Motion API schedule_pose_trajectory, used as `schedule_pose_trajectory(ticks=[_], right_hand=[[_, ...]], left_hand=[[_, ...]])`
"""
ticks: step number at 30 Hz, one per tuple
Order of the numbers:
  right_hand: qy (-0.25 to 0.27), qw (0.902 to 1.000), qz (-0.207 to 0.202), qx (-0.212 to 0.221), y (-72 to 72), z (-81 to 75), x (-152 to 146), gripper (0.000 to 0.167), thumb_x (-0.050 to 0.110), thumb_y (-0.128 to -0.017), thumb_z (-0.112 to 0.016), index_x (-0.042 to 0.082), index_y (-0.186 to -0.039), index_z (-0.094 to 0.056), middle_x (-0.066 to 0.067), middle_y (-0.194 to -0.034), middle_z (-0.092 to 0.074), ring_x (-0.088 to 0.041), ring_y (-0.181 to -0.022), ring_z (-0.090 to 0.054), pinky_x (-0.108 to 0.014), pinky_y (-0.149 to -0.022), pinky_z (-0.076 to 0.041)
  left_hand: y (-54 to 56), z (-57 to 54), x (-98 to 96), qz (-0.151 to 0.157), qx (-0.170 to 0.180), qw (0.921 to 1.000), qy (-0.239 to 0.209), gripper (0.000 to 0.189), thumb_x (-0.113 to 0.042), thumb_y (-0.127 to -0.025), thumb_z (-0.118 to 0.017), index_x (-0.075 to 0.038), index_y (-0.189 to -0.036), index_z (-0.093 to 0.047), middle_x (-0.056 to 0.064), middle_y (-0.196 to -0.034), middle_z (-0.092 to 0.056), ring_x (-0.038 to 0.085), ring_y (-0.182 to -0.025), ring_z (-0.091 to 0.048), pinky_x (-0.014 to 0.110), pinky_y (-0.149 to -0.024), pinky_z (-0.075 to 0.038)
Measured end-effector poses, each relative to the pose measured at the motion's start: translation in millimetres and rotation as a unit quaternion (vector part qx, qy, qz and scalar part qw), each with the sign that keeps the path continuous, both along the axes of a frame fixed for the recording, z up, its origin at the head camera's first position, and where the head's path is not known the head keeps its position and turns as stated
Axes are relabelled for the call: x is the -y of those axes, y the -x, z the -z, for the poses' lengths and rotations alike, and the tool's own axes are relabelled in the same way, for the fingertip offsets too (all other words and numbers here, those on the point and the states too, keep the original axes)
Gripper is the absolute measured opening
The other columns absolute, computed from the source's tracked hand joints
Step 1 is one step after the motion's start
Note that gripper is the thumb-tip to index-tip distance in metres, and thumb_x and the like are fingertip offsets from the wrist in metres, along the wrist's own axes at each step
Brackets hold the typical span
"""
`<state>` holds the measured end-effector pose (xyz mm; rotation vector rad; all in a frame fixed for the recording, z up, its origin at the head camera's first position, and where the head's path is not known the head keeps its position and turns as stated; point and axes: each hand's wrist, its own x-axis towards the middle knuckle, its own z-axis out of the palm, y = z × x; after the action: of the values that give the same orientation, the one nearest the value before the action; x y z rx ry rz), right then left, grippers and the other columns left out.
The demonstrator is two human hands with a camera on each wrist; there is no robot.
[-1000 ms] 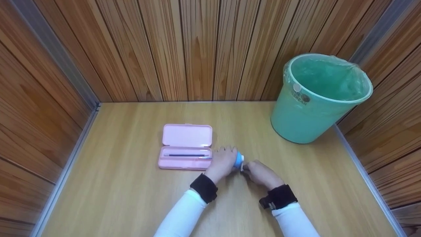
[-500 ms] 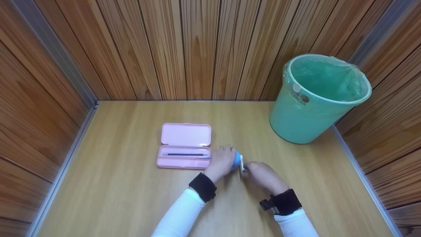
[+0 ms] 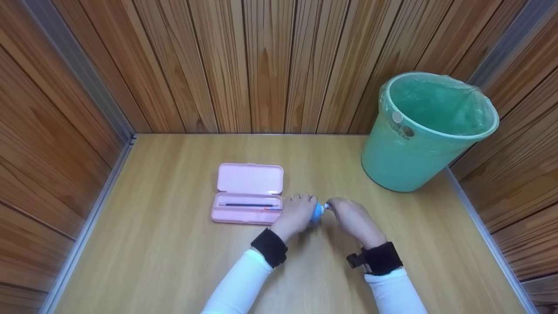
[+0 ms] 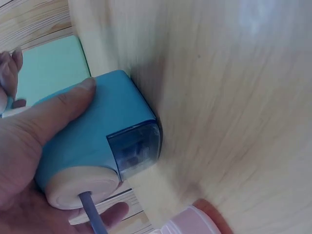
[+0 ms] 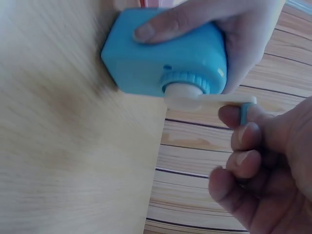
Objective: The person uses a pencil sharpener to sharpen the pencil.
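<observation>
Pencil sharpener (image 4: 100, 129) rested on the wood-grain tabletop (image 3: 152, 261). A green, bag-lined bin (image 3: 401, 159) stood at far right. An open pink pencil case (image 3: 250, 179) lay left of the sharpener. The left hand (image 3: 295, 213) gripped the blue body; the right hand (image 3: 354, 220) formed a pinch grip. A dark pencil (image 3: 248, 204) lay in the case; a grey pencil (image 4: 92, 213) protruded from the sharpener. The pinch held the white crank's (image 5: 222, 99) knob (image 5: 244, 114).
</observation>
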<state>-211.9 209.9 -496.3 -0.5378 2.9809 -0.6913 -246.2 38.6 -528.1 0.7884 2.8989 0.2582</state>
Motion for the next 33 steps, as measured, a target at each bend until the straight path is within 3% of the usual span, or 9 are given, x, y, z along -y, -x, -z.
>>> schedule_pose_trajectory(ticks=[8, 19, 31, 33], right_hand=[[0.011, 0.9998, -0.018, -0.003, 18.6, -3.9, -5.8, 0.023, 0.01, -0.101, -0.052, 0.003, -0.115, -0.069, -0.008, -0.107, -0.071, -0.026, -0.102, -0.066, -0.043, -0.089, -0.052], [0.032, 0.9952, 0.037, 0.084, 33.8, 0.8, -4.7, 0.03, 0.012, -0.104, -0.046, 0.005, -0.128, -0.063, -0.013, -0.125, -0.064, -0.032, -0.119, -0.057, -0.049, -0.099, -0.045], [0.038, 0.9851, 0.075, 0.15, 48.3, 11.9, -0.8, 0.035, 0.011, -0.105, -0.041, 0.008, -0.134, -0.059, -0.013, -0.134, -0.059, -0.034, -0.127, -0.05, -0.053, -0.105, -0.038], [0.035, 0.9862, 0.073, 0.145, 50.3, 12.3, 0.0, 0.034, 0.012, -0.105, -0.042, 0.008, -0.133, -0.06, -0.012, -0.133, -0.059, -0.034, -0.127, -0.05, -0.052, -0.105, -0.038]], left_hand=[[2.5, 1.6, 2.2, 0.015, -0.023, 0.9996, 0.002, 0.057, -0.028, -0.084, -0.077, -0.009, -0.131, -0.052, 0.012, -0.121, -0.058, 0.031, -0.108, -0.057, 0.047, -0.091, -0.048], [-0.2, 2.4, 0.3, 0.014, -0.019, 0.9997, -0.006, 0.06, -0.027, -0.083, -0.077, -0.008, -0.134, -0.052, 0.014, -0.123, -0.057, 0.032, -0.112, -0.055, 0.048, -0.094, -0.046], [-1.7, 5.2, 0.0, 0.019, -0.05, 0.9986, 0.001, 0.059, -0.035, -0.083, -0.076, -0.007, -0.13, -0.054, 0.012, -0.116, -0.059, 0.03, -0.104, -0.057, 0.045, -0.09, -0.048], [-1.4, 5.4, 1.2, 0.019, -0.064, 0.9977, 0.003, 0.06, -0.037, -0.082, -0.077, -0.007, -0.128, -0.055, 0.011, -0.113, -0.06, 0.03, -0.102, -0.058, 0.044, -0.087, -0.049]])
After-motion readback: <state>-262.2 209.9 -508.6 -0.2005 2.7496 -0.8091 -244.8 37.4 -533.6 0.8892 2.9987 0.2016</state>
